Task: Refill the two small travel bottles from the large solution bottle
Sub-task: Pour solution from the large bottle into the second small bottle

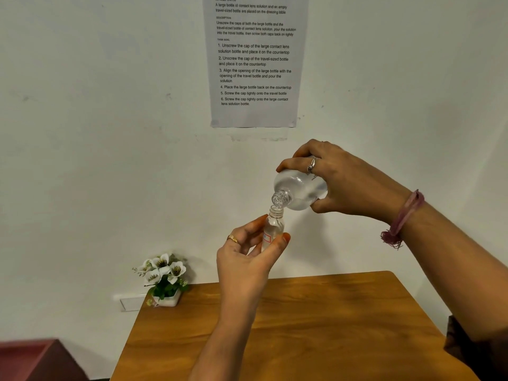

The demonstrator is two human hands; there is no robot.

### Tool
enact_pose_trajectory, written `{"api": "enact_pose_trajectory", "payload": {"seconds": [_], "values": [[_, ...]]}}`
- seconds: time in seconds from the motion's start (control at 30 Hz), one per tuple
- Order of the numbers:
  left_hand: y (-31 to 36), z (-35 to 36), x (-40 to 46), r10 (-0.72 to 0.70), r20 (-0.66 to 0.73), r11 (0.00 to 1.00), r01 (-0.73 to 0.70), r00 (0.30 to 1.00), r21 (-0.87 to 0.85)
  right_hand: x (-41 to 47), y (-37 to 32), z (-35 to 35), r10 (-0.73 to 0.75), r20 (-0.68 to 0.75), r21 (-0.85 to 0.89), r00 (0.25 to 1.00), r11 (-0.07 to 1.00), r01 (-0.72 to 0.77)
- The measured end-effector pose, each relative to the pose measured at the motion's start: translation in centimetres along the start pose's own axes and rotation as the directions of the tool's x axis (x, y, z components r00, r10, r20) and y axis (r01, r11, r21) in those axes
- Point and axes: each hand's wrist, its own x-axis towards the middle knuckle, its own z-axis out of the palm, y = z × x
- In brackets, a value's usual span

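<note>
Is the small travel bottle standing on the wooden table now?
No, the left hand holds the small travel bottle in the air above the wooden table.

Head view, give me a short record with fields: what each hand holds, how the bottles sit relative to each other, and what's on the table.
left hand: holds small travel bottle upright, uncapped
right hand: grips large solution bottle, tilted mouth-down
alignment: large bottle's mouth just above travel bottle's opening
height: both bottles held in the air above the wooden table
on table: white flower pot at the far left corner
wall: printed instruction sheet
</note>
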Motion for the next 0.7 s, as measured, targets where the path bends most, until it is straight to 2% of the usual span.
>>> {"api": "enact_pose_trajectory", "payload": {"seconds": [0.7], "values": [[0.09,0.19,-0.07,0.011,0.011,1.000,-0.011,1.000,-0.015,-0.11,0.16,-0.12,-0.006,-0.004,-0.010,1.000,1.000,0.006]]}}
